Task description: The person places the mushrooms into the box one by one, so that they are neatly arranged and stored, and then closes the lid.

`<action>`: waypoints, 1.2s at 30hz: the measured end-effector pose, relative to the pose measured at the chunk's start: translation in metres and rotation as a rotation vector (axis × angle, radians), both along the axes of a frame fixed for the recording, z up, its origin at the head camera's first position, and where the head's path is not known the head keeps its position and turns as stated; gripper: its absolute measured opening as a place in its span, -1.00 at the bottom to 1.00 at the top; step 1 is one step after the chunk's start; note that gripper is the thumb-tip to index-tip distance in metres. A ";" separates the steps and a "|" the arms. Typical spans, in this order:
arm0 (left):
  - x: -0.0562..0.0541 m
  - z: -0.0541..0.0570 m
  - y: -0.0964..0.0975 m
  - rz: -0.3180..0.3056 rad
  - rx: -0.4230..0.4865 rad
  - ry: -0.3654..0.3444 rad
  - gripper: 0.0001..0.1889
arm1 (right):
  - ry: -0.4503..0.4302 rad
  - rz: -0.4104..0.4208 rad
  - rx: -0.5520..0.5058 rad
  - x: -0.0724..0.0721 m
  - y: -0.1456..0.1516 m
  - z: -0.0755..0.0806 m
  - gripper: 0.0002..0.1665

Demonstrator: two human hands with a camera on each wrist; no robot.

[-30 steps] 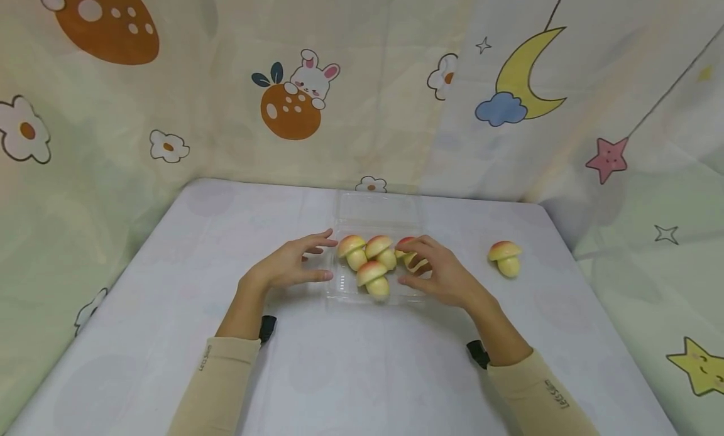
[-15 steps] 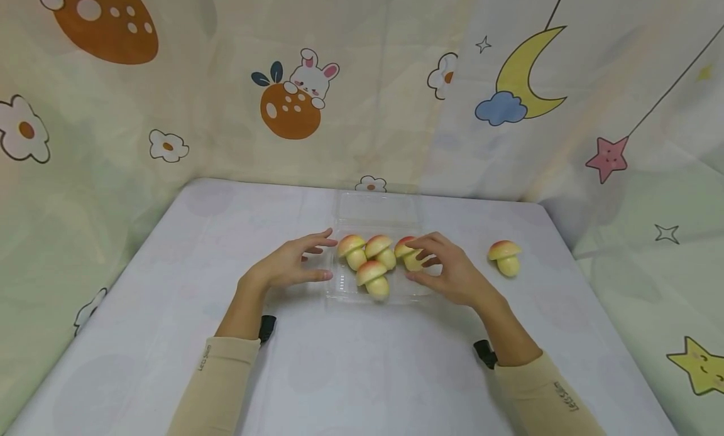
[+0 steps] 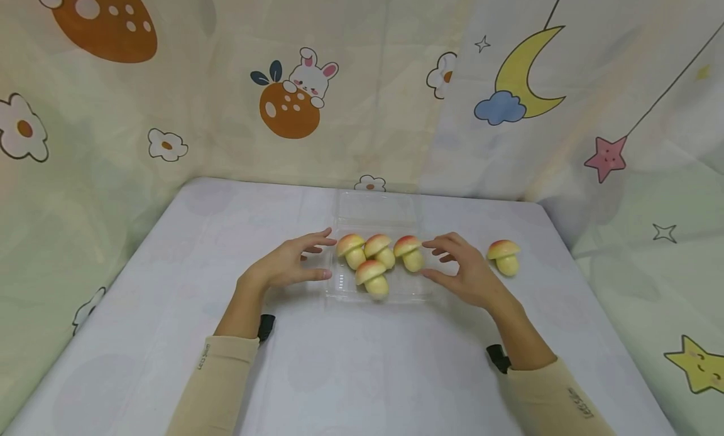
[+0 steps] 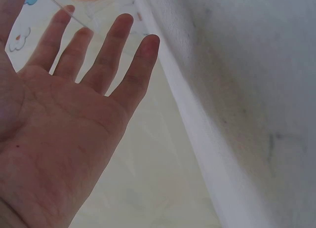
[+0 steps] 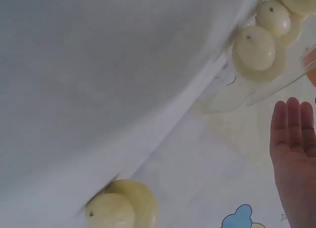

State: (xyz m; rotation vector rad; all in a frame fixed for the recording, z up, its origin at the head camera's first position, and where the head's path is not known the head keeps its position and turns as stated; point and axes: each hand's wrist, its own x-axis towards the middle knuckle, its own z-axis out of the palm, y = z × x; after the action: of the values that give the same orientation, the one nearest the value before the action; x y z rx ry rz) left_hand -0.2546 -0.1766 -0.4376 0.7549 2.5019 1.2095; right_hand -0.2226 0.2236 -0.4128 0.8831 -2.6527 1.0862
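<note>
Several toy mushrooms with red-yellow caps and pale stems sit in a clear plastic box [image 3: 345, 288] at mid-table. Rightmost among them is an upright-capped mushroom [image 3: 411, 261]; another mushroom [image 3: 373, 280] lies nearest the front. My left hand [image 3: 291, 260] is beside the box's left wall, fingers spread and holding nothing; its bare palm [image 4: 64, 134] faces the left wrist camera. At the box's right side, my right hand [image 3: 464, 271] is held with thumb and fingers apart, just right of the rightmost mushroom. Its fingers [image 5: 293, 122] look straight and hold nothing in the right wrist view.
A single mushroom [image 3: 504, 257] lies on the white-covered table [image 3: 351, 367], right of my right hand. The box's clear lid [image 3: 378, 208] lies opened toward the back. Behind the table hangs a printed cloth [image 3: 384, 109].
My right hand has drawn back to the right, off the rightmost mushroom in the box, which now shows fully. The left hand has stayed in place.
</note>
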 end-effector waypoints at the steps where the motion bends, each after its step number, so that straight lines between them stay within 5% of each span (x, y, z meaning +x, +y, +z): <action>1: 0.000 0.000 0.000 0.001 0.000 0.002 -0.19 | 0.002 -0.010 0.008 0.000 0.002 0.000 -0.43; 36: 0.001 0.000 0.000 -0.004 0.004 0.001 -0.18 | 0.112 -0.183 0.082 0.004 0.060 0.000 -0.45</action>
State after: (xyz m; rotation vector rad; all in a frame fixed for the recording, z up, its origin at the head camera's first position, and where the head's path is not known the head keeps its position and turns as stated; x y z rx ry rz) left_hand -0.2537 -0.1767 -0.4375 0.7614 2.4984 1.2134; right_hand -0.2188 0.2837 -0.4131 0.6771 -2.6395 0.8653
